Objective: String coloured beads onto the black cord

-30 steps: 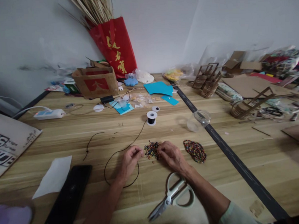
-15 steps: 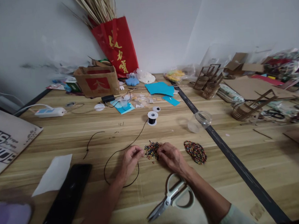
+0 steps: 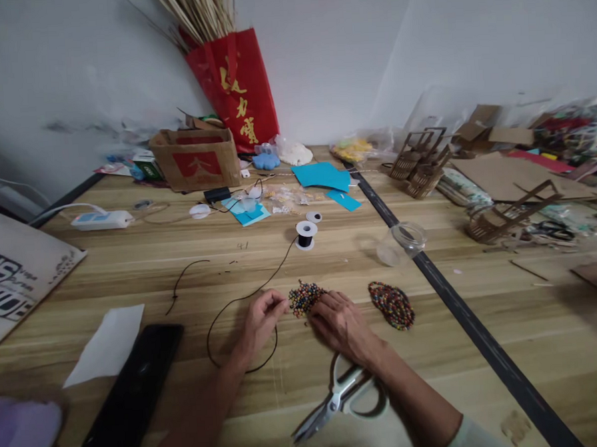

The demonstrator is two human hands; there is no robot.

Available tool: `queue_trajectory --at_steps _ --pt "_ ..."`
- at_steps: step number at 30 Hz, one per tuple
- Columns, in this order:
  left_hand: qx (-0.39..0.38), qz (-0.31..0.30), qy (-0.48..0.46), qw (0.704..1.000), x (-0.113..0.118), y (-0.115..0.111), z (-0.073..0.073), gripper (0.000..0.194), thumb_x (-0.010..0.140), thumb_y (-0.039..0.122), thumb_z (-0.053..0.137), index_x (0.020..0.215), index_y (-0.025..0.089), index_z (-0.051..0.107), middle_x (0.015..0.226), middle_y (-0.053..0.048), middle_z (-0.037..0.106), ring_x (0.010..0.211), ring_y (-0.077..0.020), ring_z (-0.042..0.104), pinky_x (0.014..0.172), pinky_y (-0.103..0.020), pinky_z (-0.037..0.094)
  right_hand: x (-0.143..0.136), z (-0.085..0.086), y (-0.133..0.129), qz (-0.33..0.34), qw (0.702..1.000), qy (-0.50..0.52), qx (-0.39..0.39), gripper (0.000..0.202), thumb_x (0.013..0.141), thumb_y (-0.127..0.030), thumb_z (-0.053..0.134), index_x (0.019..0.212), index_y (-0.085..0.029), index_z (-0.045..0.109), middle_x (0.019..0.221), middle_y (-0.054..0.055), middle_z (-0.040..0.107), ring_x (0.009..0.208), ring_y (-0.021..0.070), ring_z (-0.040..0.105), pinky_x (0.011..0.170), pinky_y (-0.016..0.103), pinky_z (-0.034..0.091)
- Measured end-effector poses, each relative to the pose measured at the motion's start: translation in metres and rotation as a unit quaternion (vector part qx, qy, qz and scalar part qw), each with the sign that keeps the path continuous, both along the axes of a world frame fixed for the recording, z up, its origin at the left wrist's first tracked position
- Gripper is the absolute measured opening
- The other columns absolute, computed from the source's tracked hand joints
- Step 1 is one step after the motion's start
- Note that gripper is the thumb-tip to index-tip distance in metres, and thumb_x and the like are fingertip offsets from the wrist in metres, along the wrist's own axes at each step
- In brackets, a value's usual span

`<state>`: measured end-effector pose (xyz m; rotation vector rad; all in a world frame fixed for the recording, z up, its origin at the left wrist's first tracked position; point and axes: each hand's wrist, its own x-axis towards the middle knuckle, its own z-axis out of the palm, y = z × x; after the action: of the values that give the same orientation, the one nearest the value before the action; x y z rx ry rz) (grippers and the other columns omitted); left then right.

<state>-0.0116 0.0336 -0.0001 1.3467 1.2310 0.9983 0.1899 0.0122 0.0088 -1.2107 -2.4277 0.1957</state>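
Observation:
A small heap of multicoloured beads (image 3: 304,298) lies on the wooden table between my hands. Just left of it, my left hand (image 3: 264,317) is closed in a pinch on a thin black cord (image 3: 209,341). That cord loops under the wrist and runs back to a white-flanged spool (image 3: 306,235); its tip is too small to make out. My right hand (image 3: 341,320) rests palm down at the heap's right edge, fingers stretched out and touching beads. Strung beads (image 3: 391,305) lie coiled to its right. Below the right wrist are light-handled scissors (image 3: 338,398), blades apart.
At the left lie a black phone (image 3: 132,392), white paper (image 3: 107,343) and a cut piece of cord (image 3: 178,286). A clear plastic cup (image 3: 402,243) lies over the dark table strip. Small woven baskets (image 3: 511,216) stand right; a red bag (image 3: 239,93) leans on the wall.
My right hand has flattened, its fingers spreading from a pinch at the beads and shifting slightly down. My left hand keeps its pinch in place.

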Motion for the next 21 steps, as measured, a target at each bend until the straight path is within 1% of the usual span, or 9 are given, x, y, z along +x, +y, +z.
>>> queue_trajectory --at_steps 5,14,18,21 --pt "0.010 0.000 0.004 1.000 0.0000 0.0001 -0.0039 0.018 0.074 0.033 0.059 0.067 0.016 0.056 0.065 0.001 0.055 0.063 -0.0136 0.050 0.062 -0.025 0.041 -0.0026 -0.0022 -0.0010 -0.010 1.000 -0.013 0.005 0.011 0.090 -0.018 0.056 0.081 -0.017 0.062 0.083 0.007 0.063 0.082 0.0202 0.053 0.075 0.031 0.038" --pt "0.026 -0.006 0.016 1.000 0.0008 -0.0012 -0.0051 0.017 0.075 0.032 0.058 0.068 0.016 0.057 0.063 0.002 0.053 0.061 -0.0129 0.048 0.060 -0.024 0.039 -0.0038 -0.0035 -0.0015 -0.012 1.000 -0.017 0.006 0.007 0.089 -0.017 0.057 0.084 -0.017 0.062 0.085 0.007 0.064 0.083 0.0208 0.053 0.076 0.031 0.038" --pt "0.024 0.002 0.011 1.000 0.0015 -0.0011 -0.0097 0.017 0.075 0.031 0.058 0.067 0.016 0.057 0.063 0.001 0.053 0.061 -0.0129 0.048 0.059 -0.024 0.038 -0.0046 -0.0043 -0.0022 -0.011 1.000 -0.026 0.010 0.010 0.090 -0.016 0.054 0.084 -0.018 0.062 0.084 0.006 0.063 0.082 0.0203 0.053 0.076 0.031 0.038" --pt "0.024 -0.003 0.004 1.000 0.0018 -0.0013 -0.0103 0.016 0.074 0.031 0.059 0.067 0.016 0.057 0.063 0.001 0.053 0.061 -0.0131 0.048 0.059 -0.024 0.038 -0.0045 -0.0046 -0.0020 -0.008 0.999 -0.027 0.015 0.012 0.090 -0.016 0.053 0.082 -0.018 0.062 0.082 0.006 0.062 0.081 0.0206 0.052 0.075 0.032 0.039"
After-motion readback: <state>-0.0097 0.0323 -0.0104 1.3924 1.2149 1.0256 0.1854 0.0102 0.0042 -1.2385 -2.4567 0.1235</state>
